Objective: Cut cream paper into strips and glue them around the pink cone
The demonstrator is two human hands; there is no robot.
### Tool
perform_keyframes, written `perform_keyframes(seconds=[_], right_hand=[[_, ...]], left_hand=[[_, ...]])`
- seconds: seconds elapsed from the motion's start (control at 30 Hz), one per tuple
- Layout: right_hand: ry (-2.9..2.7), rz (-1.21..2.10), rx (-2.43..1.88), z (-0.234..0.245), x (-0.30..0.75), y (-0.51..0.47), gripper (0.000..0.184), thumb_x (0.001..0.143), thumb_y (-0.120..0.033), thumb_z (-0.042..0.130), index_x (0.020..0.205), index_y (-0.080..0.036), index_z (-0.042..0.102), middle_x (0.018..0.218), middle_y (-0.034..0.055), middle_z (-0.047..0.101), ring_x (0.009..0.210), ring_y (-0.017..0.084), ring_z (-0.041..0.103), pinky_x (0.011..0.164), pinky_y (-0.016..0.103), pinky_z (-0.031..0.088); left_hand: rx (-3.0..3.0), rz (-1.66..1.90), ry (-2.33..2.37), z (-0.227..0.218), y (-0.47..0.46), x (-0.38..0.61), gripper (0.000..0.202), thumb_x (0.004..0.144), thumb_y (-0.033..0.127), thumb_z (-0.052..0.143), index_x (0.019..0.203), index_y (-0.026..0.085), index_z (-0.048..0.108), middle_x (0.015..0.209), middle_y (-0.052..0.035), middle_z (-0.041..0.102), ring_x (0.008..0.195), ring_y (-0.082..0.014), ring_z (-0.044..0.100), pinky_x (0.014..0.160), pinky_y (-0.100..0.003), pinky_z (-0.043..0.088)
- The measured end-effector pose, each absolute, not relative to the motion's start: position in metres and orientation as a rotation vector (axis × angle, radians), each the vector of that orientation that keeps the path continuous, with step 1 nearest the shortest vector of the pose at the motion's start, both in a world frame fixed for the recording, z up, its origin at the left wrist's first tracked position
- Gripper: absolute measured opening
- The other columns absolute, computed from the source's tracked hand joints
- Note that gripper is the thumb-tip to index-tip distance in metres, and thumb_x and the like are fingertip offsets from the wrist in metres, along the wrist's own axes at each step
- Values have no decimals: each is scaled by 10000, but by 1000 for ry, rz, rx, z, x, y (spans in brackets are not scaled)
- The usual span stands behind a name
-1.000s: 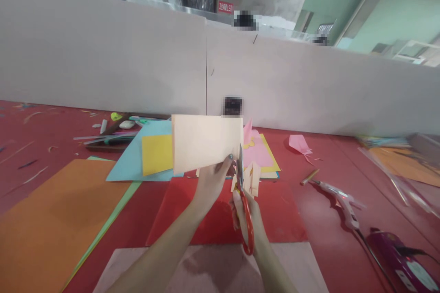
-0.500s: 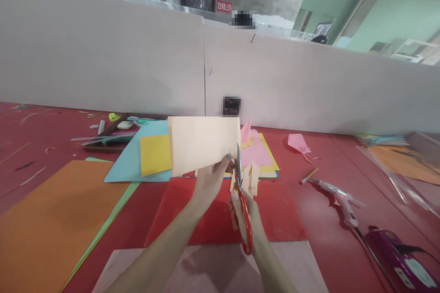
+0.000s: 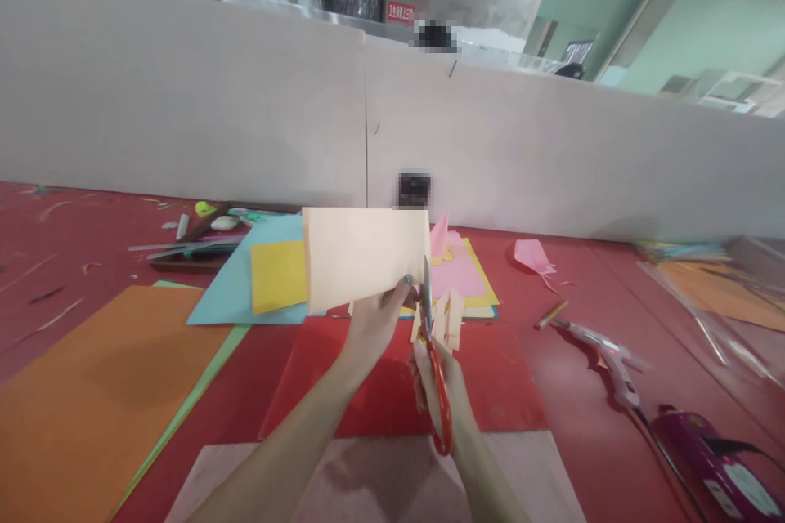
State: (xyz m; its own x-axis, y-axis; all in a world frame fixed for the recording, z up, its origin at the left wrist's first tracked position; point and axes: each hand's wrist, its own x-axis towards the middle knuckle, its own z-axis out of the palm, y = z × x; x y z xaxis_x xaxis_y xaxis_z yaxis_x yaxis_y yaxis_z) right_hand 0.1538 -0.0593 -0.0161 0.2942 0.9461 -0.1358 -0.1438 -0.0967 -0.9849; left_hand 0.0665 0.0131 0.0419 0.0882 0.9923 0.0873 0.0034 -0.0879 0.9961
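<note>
My left hand (image 3: 375, 322) pinches the lower right corner of a pale peach sheet of paper (image 3: 361, 255), holding it up above the table. My right hand (image 3: 442, 386) is closed round the red handles of a pair of scissors (image 3: 435, 368), whose blades point up along the sheet's right edge. Several cut peach strips (image 3: 449, 315) hang just right of the blades. A red sheet (image 3: 392, 380) lies on the table beneath both hands.
An orange sheet (image 3: 98, 392) lies at the left, light blue (image 3: 233, 286) and yellow (image 3: 279, 276) sheets behind it, and pink paper (image 3: 459, 270) at centre right. A glue gun (image 3: 604, 355) and a purple device (image 3: 715, 466) lie at the right. A beige partition (image 3: 245, 114) closes the far edge.
Hands, paper and scissors stay almost where they were; the view has shifted slightly, and the cut strips hang a little lower than one second ago.
</note>
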Motion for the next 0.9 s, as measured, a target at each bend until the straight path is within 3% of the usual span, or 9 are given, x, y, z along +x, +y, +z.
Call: perform_keyframes(seconds=[0.47,0.9], right_hand=[[-853,1218,-1338,-14,156,-60,424,690,-601,555,650,-186,476,461,-74,415,337,55,326,311,183,245],[-863,1262,-1386,-16,156,-63,419,719,-606,525,677,-203,419,480,-88,364,352,52,301,331,184,244]], left_hand=[[1361,1211,1119,45,13,65,255,773,361,524,624,166,591,609,-6,638,612,-144,603,630,-252,489],[1375,1210,1061,42,16,63,234,778,348,528,670,155,604,622,-9,630,606,-138,596,609,-246,492]])
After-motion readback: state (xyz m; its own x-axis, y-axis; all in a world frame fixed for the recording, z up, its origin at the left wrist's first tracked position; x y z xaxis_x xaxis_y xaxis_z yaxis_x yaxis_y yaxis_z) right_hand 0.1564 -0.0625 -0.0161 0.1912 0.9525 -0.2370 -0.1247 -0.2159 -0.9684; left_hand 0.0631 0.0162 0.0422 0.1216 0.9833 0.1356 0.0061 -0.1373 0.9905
